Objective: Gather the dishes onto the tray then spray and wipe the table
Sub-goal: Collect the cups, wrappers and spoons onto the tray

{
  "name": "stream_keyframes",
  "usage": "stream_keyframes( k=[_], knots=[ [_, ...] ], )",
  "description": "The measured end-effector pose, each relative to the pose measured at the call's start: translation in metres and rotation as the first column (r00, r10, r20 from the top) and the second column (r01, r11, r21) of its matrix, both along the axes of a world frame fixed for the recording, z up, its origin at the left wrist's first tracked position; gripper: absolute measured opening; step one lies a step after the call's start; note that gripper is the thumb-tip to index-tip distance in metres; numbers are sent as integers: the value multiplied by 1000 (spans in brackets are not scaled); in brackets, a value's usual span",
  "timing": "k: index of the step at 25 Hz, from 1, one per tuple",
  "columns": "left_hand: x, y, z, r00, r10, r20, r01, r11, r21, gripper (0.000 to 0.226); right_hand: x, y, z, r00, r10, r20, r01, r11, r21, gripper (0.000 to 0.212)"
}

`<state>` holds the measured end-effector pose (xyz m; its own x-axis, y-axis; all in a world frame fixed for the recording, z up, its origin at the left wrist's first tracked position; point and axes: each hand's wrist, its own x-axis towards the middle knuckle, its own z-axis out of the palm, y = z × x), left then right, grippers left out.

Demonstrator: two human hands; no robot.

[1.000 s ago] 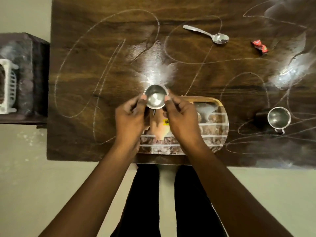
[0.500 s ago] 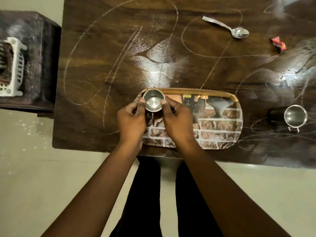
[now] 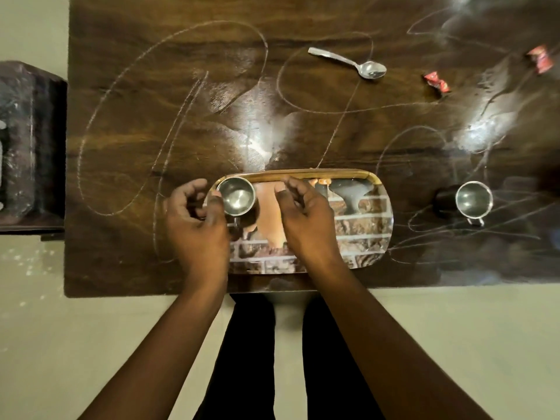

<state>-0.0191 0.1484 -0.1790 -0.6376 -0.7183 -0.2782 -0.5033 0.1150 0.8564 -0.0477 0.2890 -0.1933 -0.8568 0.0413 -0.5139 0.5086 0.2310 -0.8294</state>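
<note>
A small steel cup [image 3: 236, 197] stands upright at the left end of the brick-patterned oval tray [image 3: 303, 174], which lies near the front edge of the dark wooden table [image 3: 136, 140]. My left hand [image 3: 197, 228] is beside the cup, thumb touching its left side, fingers curled away from it. My right hand [image 3: 306, 219] hovers over the tray just right of the cup, fingers apart and off it. A second steel cup [image 3: 472, 199] stands on the table right of the tray. A steel spoon [image 3: 348, 60] lies farther back.
Two red candy wrappers [image 3: 436, 81] [image 3: 541, 58] lie at the back right. White chalky scribbles and smears cover the tabletop. A dark side stand [image 3: 30, 140] is against the table's left edge. My legs show below the front edge.
Both hands carried the cup down onto the tray's left end. The right hand has let go and drawn right; the left hand has loosened to a thumb touch.
</note>
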Motion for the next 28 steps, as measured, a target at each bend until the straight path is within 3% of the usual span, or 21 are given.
stream_keyframes(
  k=[4, 9, 12, 15, 19, 24, 28],
  knots=[
    [-21, 78, 18, 968, -245, -58, 244, 969, -22, 29, -17, 100, 23, 985, -57, -161, 70, 995, 75, 32],
    [-44, 206, 7, 884, -465, -49, 465, 865, 187, 34, -26, 251, 44, 935, -188, -300, 268, 930, 250, 24],
    [-52, 278, -4, 823, -568, 32, 512, 764, 393, 41, -30, 316, 28, 931, -251, -264, 324, 901, 289, 28],
    [-50, 324, -24, 811, -578, 90, 445, 709, 546, 56, -30, 343, 6, 976, -177, -127, 205, 943, 260, 33],
    [-45, 345, -41, 845, -524, 110, 401, 756, 518, 55, -23, 346, -14, 996, -81, -45, 87, 985, 151, 31],
    [-46, 338, -37, 879, -471, 75, 359, 756, 547, 47, -16, 329, -17, 981, -192, 9, 192, 981, 17, 29],
    [-47, 284, -13, 932, -362, 5, 303, 788, 536, 41, -20, 273, 5, 977, -213, 2, 212, 974, -84, 30]
  ],
)
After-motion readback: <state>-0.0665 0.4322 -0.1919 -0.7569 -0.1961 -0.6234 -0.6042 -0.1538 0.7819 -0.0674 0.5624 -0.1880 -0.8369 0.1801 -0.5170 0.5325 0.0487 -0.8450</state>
